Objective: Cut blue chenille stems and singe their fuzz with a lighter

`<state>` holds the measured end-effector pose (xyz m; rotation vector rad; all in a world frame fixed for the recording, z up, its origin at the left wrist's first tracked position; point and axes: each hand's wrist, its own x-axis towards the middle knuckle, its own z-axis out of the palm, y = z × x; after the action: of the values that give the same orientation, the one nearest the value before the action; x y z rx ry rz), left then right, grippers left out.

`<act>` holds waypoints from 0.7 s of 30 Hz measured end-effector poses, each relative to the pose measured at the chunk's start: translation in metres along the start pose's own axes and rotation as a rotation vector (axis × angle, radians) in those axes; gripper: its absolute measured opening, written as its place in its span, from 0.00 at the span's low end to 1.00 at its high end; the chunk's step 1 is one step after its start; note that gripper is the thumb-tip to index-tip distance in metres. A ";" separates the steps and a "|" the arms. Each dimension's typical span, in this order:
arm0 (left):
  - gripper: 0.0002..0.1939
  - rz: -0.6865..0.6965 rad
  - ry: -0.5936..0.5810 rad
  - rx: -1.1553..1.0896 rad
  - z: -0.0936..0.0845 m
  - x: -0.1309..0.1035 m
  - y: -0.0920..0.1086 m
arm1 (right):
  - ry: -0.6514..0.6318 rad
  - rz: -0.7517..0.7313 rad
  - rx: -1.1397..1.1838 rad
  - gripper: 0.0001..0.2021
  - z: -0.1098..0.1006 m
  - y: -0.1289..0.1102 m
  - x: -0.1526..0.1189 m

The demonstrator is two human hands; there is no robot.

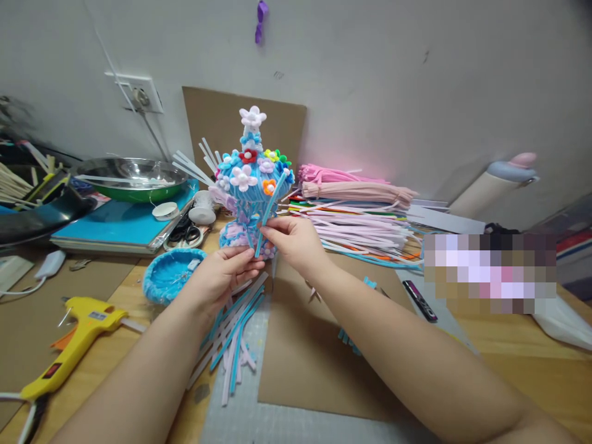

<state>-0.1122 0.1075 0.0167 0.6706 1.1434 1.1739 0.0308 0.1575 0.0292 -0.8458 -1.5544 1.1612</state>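
Note:
My right hand [296,243] pinches a short blue pipe-cleaner strip [274,206], which slants up to the right in front of the flower-covered craft. The strip's lower end reaches the fingertips of my left hand [234,274], which are pressed together around it. Behind both hands stands the blue craft [252,179], with small coloured flowers round its dome, a white flower on top and a pink and blue base. Left of my left hand lies a fuzzy blue round piece [166,276]. Cut blue and pale strips [235,345] lie below my hands.
A yellow glue gun [78,339] lies at the left. Brown cardboard [324,370] rests on a grey mat [235,425]. Bundles of pipe cleaners [356,216] are stacked behind, at the right. Scissors [185,233] and a metal bowl [134,179] sit at the back left.

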 end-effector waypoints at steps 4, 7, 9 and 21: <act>0.02 0.003 -0.016 -0.012 0.001 0.000 -0.002 | 0.030 -0.032 -0.026 0.06 0.003 0.002 0.001; 0.03 0.006 -0.027 -0.015 0.002 0.001 -0.003 | 0.025 -0.033 -0.015 0.05 0.007 0.004 0.002; 0.03 0.007 -0.028 -0.014 0.002 0.002 -0.003 | 0.011 -0.019 0.004 0.05 0.008 0.006 0.003; 0.03 0.018 -0.021 0.007 -0.003 0.002 -0.003 | -0.030 0.096 0.192 0.09 0.012 0.007 0.009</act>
<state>-0.1134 0.1077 0.0124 0.6985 1.1266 1.1760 0.0164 0.1640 0.0248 -0.7844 -1.4131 1.3741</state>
